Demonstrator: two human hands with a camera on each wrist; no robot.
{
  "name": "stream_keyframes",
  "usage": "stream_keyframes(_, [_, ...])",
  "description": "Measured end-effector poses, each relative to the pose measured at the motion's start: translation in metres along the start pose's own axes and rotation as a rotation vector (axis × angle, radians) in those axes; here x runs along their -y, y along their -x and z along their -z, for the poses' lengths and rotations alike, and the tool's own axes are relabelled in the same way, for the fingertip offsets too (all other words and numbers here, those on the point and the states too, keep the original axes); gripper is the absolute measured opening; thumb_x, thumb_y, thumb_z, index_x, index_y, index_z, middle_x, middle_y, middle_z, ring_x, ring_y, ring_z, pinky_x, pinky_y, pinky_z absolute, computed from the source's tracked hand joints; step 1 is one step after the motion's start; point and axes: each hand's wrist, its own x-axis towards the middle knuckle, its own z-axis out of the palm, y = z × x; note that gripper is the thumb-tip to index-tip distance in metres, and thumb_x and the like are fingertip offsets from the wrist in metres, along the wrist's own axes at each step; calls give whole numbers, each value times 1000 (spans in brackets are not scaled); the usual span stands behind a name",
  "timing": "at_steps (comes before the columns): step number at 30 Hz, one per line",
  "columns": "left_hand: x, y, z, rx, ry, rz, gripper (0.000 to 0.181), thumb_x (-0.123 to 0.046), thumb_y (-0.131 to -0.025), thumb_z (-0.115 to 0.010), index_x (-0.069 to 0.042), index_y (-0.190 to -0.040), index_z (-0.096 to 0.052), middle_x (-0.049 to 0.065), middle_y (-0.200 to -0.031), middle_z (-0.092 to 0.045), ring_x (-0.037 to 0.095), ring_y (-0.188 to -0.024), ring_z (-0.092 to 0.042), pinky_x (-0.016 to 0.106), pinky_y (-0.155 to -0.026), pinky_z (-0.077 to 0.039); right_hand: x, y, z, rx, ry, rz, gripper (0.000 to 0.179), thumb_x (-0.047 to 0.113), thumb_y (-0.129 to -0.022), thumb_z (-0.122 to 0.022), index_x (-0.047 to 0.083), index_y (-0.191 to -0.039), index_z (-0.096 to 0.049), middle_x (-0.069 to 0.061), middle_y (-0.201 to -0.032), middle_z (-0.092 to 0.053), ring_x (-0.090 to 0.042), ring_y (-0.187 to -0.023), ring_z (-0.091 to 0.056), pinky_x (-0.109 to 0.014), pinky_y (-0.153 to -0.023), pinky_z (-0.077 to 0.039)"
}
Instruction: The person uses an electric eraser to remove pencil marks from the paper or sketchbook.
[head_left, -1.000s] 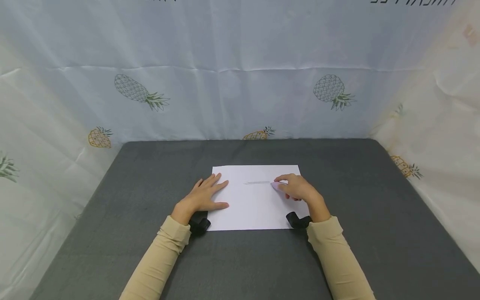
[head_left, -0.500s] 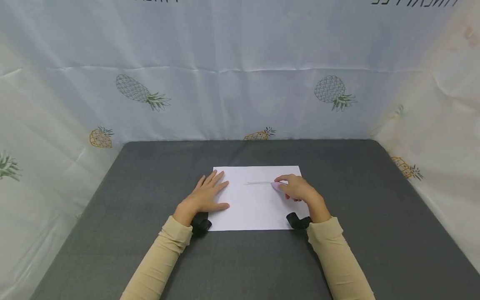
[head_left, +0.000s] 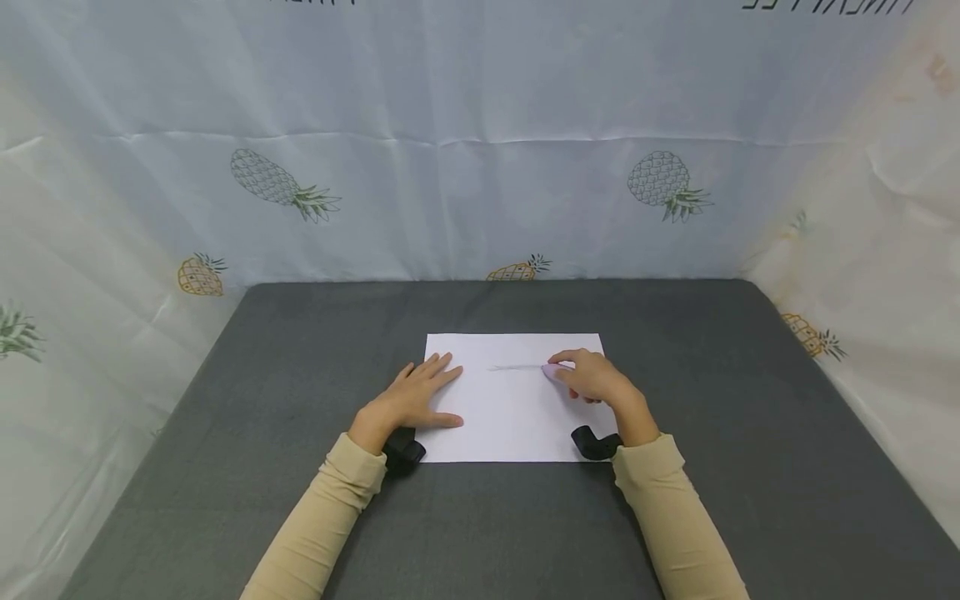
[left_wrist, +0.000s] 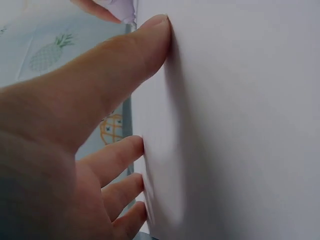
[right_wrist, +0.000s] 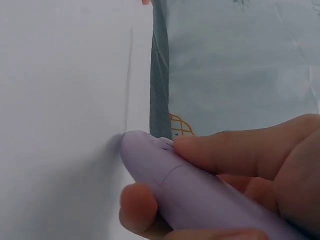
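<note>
A white sheet of paper point(head_left: 510, 421) lies flat on the dark grey table. My left hand point(head_left: 411, 398) rests on its left part, fingers straight and spread, thumb point(left_wrist: 145, 45) out to the side and touching the sheet. On the right part of the sheet, my right hand point(head_left: 592, 375) pinches a light purple, rounded, thick pen-like tool point(right_wrist: 195, 192). The tool's tip meets the paper at the right end of a thin grey line point(head_left: 517, 367); whether this is a mark or a slit I cannot tell. The palm side of the right hand is hidden in the head view.
The dark grey table point(head_left: 480, 533) reaches well beyond the sheet on every side. A pale curtain point(head_left: 480, 208) with printed pineapples hangs behind it and at both sides. Black wrist mounts point(head_left: 596, 443) sit by both wrists, over the sheet's near corners.
My left hand has moved slightly toward me and to the right, still spread on the paper, and the sheet appears slightly lower. My right hand and the purple tool have hardly moved.
</note>
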Motion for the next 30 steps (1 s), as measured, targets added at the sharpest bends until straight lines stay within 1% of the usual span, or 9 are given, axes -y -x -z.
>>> stream_keyframes(3, [0,0,-1,4,7,2,85,-51,-84,-67,-16,-152,-30,10,-164,-16,32,-153,-12,60,-122,-10,-2,2,2,23,-1,6,40,23,-98,-48,9,-135,-54,-4,-60,-52,-11,-44,-31,-22,-45,-31])
stream_keyframes(10, [1,0,-1,3,13,6,85,-50,-84,-68,-15,-152,-30,10,-164,-16,33,-153,-12,61,-122,-9,-1,-1,0,-4,-4,17,40,22,-98,-47,10,-135,-53,-4,-62,-55,-10,-44,-33,-22,-46,-34])
stream_keyframes(16, [0,-2,-2,8,9,7,85,-51,-85,-67,-16,-153,-29,10,-164,-15,32,-154,-11,60,-122,-9,-3,4,4,28,-2,11,39,21,-98,-48,8,-135,-54,-4,-60,-52,-12,-44,-31,-22,-45,-31])
stream_keyframes(23, [-1,-1,-2,10,9,10,85,-50,-85,-68,-17,-153,-29,9,-164,-15,32,-154,-11,60,-122,-9,-1,3,2,18,17,32,40,22,-99,-46,9,-136,-52,-4,-61,-54,-10,-45,-33,-21,-46,-33])
stream_keyframes(27, [-1,0,0,7,15,5,85,-50,-84,-68,-16,-153,-29,10,-164,-15,33,-153,-11,60,-122,-9,-2,4,4,32,1,12,39,21,-98,-47,9,-135,-54,-4,-60,-52,-12,-44,-32,-22,-45,-31])
stream_keyframes(30, [-1,0,0,6,13,4,85,-50,-84,-68,-16,-152,-30,10,-164,-15,33,-153,-12,61,-122,-9,-3,3,4,29,3,18,39,21,-98,-47,9,-135,-54,-4,-60,-53,-11,-44,-32,-22,-45,-32])
